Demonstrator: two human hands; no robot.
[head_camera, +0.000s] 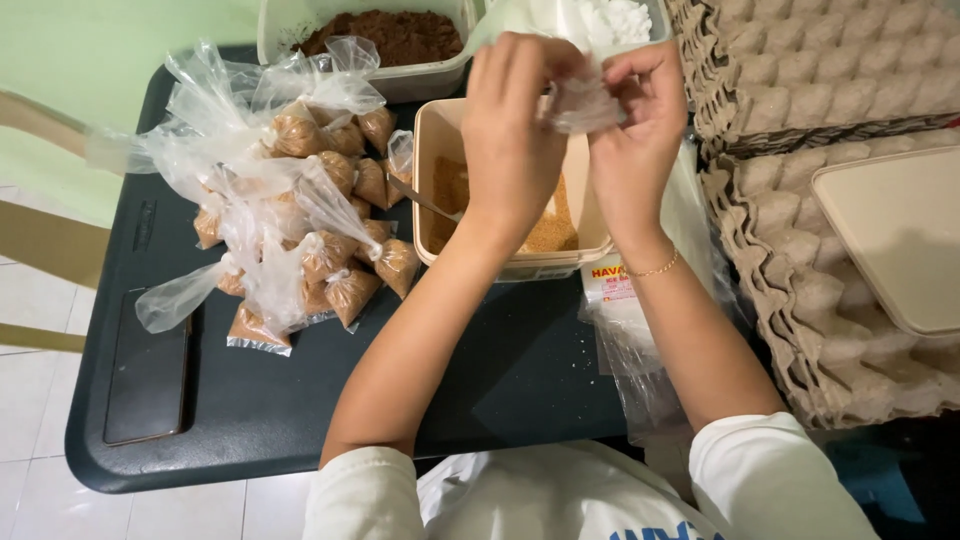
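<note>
My left hand (512, 110) and my right hand (637, 110) are raised together over a beige tub (432, 140) of light brown sugar. Both pinch a small clear plastic bag (582, 102) between their fingertips; I cannot tell what is inside it. A spoon handle (420, 198) sticks out of the sugar in the tub. To the left lies a heap of several small tied bags (310, 230) filled with brown sugar, their clear tops loose.
A dark tray table (250, 400) carries everything. A tub of dark brown powder (385, 35) and a container of white lumps (615, 18) stand at the back. A pack of clear bags (630, 330) lies under my right forearm. Stacked egg trays (800, 90) and a beige lid (900, 235) sit right.
</note>
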